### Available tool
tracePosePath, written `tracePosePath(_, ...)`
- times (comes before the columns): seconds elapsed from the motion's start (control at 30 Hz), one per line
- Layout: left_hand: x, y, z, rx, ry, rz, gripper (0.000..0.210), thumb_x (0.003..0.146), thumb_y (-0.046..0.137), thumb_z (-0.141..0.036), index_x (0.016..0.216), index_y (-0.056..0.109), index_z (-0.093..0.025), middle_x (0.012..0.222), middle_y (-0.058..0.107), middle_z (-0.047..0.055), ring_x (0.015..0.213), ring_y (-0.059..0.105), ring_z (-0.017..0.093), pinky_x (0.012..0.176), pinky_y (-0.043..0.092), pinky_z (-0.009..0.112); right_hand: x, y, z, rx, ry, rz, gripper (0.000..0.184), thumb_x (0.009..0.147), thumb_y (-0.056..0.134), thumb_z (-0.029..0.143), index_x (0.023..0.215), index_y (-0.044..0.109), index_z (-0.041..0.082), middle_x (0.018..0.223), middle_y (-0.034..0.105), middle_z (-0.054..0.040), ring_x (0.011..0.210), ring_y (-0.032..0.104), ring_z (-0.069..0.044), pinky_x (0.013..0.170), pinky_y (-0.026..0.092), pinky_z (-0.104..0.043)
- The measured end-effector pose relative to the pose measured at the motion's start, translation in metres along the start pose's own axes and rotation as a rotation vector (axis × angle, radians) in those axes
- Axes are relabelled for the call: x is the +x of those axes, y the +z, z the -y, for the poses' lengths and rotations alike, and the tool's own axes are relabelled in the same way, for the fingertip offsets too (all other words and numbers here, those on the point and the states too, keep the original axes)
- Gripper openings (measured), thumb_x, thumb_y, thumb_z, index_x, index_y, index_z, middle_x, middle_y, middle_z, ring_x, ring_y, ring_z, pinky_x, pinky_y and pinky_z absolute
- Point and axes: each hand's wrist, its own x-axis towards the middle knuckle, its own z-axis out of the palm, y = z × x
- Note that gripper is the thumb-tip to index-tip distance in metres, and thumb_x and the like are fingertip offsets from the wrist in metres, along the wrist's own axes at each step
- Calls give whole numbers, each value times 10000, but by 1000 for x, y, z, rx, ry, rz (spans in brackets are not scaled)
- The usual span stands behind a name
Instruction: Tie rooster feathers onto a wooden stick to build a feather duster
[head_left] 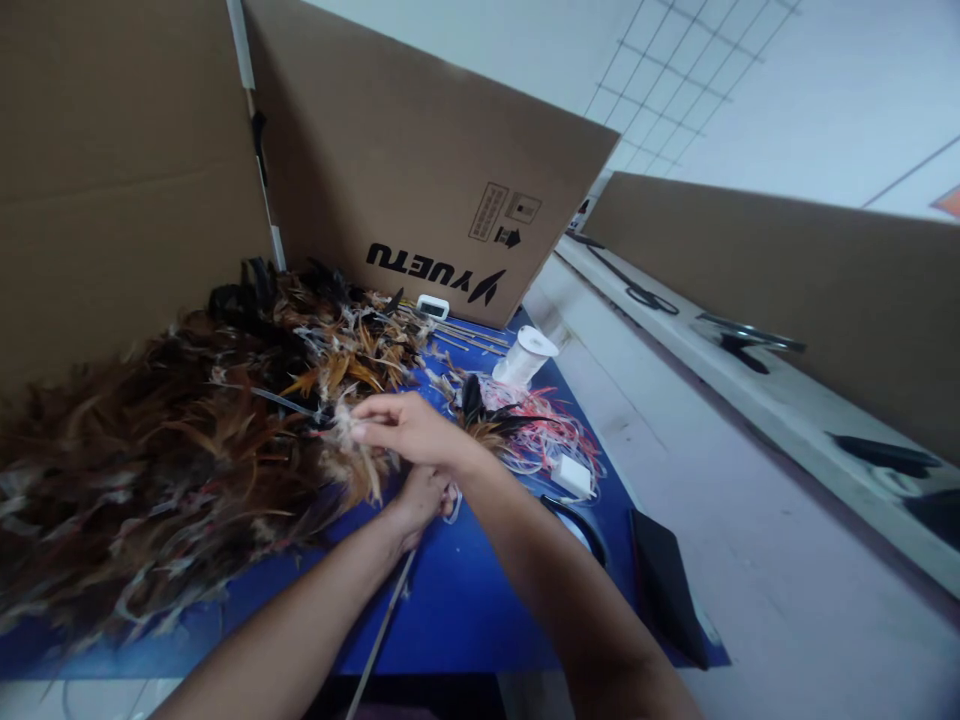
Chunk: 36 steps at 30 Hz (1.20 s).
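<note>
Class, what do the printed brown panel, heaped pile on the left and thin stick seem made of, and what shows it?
Printed brown panel: matt cardboard, by its flat tan face and black shipping marks.
Heaped pile: mostly feathers, soft-looking, by tapering vanes and pale fluff.
Thin stick: perhaps bamboo or wood, dull and pale; grain unclear.

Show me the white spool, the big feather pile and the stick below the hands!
White spool [535, 342]: head view, its round top.
Feather pile [206, 435]: head view, its middle.
Stick [385, 625]: head view, lower part of its shaft.
</note>
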Motion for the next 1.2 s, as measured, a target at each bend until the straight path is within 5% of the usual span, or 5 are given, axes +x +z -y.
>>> tracePosePath(0.13, -1, 5, -7, 41, 23, 14, 242, 822, 551, -316, 682, 523, -121, 510, 440, -51, 386, 334, 40, 372, 238, 175, -15, -21, 0, 346, 38, -70, 175, 762, 644, 319, 807, 587, 159, 700, 652, 4, 689, 601, -119, 718, 456, -257)
tracePosePath(0.3, -6, 5, -10, 68, 29, 39, 319, 755, 601, -417, 649, 488, -139, 502, 425, -58, 395, 337, 37, 396, 244, 176, -38, -45, 2, 393, 32, -186, 218, 747, 662, 351, 819, 552, 177, 709, 634, 15, 660, 607, -119, 691, 476, -272)
tracePosePath(0.47, -7, 6, -9, 87, 24, 72, 363, 713, 625, -477, 664, 491, -143, 508, 420, -64, 397, 316, 34, 399, 229, 174, -59, -74, 17, -161, -6, -236, 136, 826, 573, 256, 932, 613, 181, 761, 631, 14, 649, 575, -104, 667, 448, -253)
tracePosePath(0.7, -11, 12, -12, 133, 44, 64, 391, 684, 641, -509, 697, 491, -148, 530, 414, -70, 417, 303, 33, 408, 245, 171, -67, -91, 8, -831, 47, 118, 145, 827, 527, 131, 822, 668, 162, 870, 667, -44, 808, 586, -137, 734, 385, -238)
tracePosePath(1.2, -14, 13, -11, 206, 41, 47, 364, 715, 618, -470, 852, 492, -157, 562, 441, -69, 413, 316, 40, 404, 230, 170, -59, -86, -2, -1007, 252, 328, 140, 781, 548, 152, 780, 688, 166, 794, 665, -41, 706, 552, -124, 606, 337, -202)
